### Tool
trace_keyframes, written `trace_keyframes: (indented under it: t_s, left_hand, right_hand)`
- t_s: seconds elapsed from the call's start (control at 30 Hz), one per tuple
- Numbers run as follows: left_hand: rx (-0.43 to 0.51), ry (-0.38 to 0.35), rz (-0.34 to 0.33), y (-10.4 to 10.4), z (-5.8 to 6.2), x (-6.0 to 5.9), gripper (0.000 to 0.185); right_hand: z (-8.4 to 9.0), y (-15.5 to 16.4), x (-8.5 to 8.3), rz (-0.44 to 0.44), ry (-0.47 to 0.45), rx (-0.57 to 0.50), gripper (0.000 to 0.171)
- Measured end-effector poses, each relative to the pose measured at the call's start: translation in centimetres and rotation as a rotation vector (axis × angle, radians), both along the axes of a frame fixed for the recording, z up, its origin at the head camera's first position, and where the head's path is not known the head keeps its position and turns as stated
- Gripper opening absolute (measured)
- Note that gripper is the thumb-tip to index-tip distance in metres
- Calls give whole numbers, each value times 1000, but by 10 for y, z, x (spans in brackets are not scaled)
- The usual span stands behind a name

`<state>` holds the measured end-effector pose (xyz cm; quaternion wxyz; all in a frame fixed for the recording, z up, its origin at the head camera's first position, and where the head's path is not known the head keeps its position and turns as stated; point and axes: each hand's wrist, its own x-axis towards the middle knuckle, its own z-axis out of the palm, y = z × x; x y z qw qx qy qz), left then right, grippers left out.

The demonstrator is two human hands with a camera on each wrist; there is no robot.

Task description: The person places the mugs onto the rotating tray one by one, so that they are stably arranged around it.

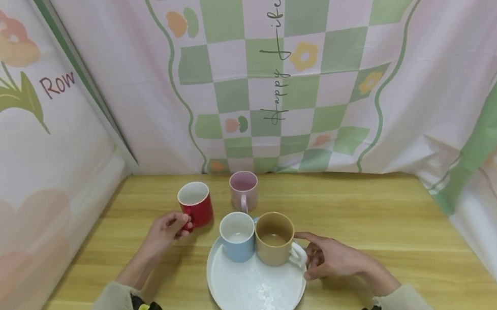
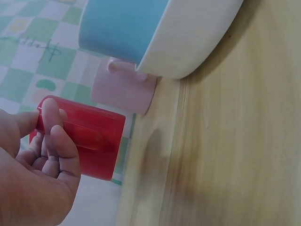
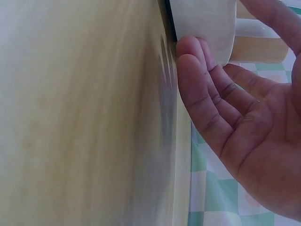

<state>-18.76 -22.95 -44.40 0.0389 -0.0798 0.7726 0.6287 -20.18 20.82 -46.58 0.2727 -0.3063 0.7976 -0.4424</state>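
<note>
My left hand (image 1: 169,229) pinches the handle of a red mug (image 1: 198,208) with a white inside, left of the tray. The left wrist view shows thumb and fingers at the handle of the red mug (image 2: 96,136); whether its base touches the table I cannot tell. A light blue mug (image 1: 237,248) and a tan mug (image 1: 272,250) with a white handle stand side by side on a round white tray (image 1: 255,299). Beside the tan mug's handle, my right hand (image 1: 333,257) has its fingers loosely bent at the tray's right rim. In the right wrist view the fingertips (image 3: 193,70) overlap the tray's side.
A pink mug (image 1: 244,190) stands behind the tray, handle towards me. The wooden table (image 1: 362,204) ends at a hanging printed cloth (image 1: 330,82) at the back, with more cloth along both sides.
</note>
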Motion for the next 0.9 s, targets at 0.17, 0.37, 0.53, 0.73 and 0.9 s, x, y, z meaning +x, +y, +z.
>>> trace_keyframes:
  t_s: [0.17, 0.37, 0.53, 0.73, 0.9]
  left_hand:
    - [-2, 9, -17, -2, 5, 10, 28]
    - [-5, 30, -39, -4, 11, 23, 29]
    - [0, 33, -48, -4, 15, 33, 29]
    - [37, 77, -99, -3, 21, 44, 31]
    - [38, 79, -107, -1, 26, 53, 29]
  right_hand:
    - [1, 0, 0, 2, 7, 4, 95]
    - [1, 0, 0, 12, 0, -7, 94]
    - [1, 0, 0, 12, 4, -5, 94]
    - [-1, 0, 0, 12, 2, -10, 94]
    - [-1, 1, 0, 8, 4, -8, 94]
